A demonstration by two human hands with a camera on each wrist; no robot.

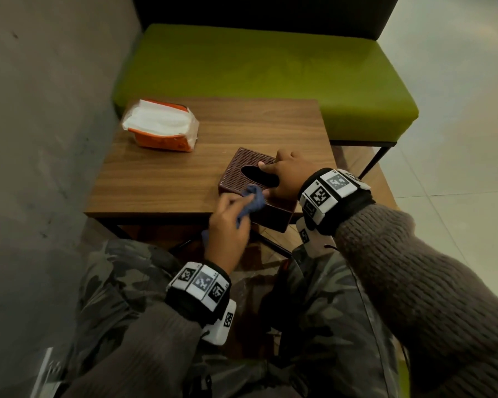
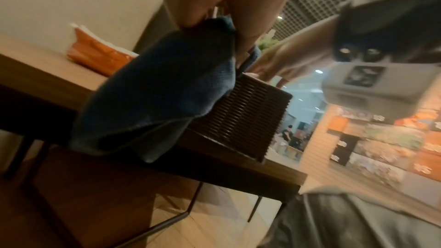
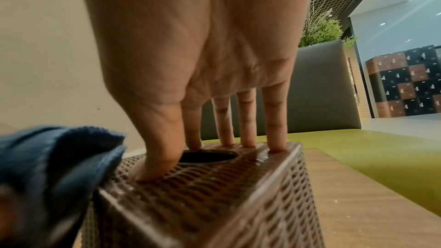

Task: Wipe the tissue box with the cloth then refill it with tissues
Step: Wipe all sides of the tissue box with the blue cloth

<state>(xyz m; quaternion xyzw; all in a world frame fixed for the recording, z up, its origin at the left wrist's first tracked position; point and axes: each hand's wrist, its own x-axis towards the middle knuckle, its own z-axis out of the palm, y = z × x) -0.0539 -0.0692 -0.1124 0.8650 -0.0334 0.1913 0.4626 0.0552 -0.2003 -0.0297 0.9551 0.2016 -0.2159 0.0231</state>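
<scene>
I see the brown woven-pattern tissue box (image 1: 250, 179) on the near right part of my wood-grain counter (image 1: 167, 179), right hand (image 1: 288, 176) pressing it with straight fingers (image 3: 248, 120). My left hand (image 1: 227, 225) grips the blue cloth (image 1: 51, 282) against the box's near corner. An orange tissue pack (image 1: 163, 124) lies far left by the grey wall (image 1: 41, 110), before a green bench (image 1: 270, 70).

The left hand (image 1: 227, 225), at lower centre of the head view, is curled closed with its thumb up. The right hand (image 1: 285, 176), just right of it, has straight fingers (image 3: 248, 120) spread downward.

Both arms wore ribbed grey-brown knit sleeves (image 1: 431, 282), black wrist straps (image 1: 197, 294) carrying white blocks printed with black square codes, above camouflage trousers (image 1: 121, 271).
</scene>
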